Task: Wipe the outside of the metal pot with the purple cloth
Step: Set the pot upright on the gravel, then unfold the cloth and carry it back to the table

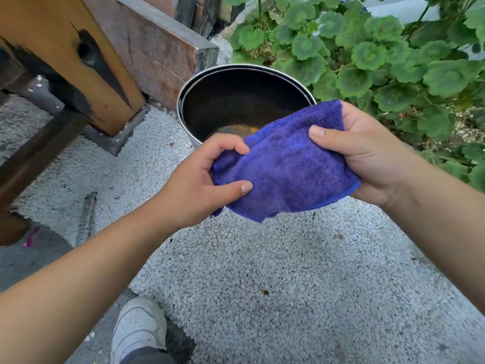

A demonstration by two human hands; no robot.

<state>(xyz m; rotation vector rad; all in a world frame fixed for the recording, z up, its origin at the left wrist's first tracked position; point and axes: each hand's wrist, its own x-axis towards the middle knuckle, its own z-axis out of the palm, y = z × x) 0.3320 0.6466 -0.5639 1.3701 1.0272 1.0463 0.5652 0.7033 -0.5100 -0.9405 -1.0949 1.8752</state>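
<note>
Both hands pinched purple cloth (286, 164): left hand (207, 179) near corner, right hand (367, 156) far edge. Metal pot (236, 101) stood just beyond, untouched, nearer left hand.

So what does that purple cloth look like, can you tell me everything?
The purple cloth is fluffy, like a towel, with a stitched edge. It is bunched and creased, held up in the air in front of the metal pot. The left hand pinches one end and the right hand grips the other.

Both bare forearms outstretched, left hand (202, 179) and right hand (367, 153) each with fingers and thumb curled, pinching.
</note>
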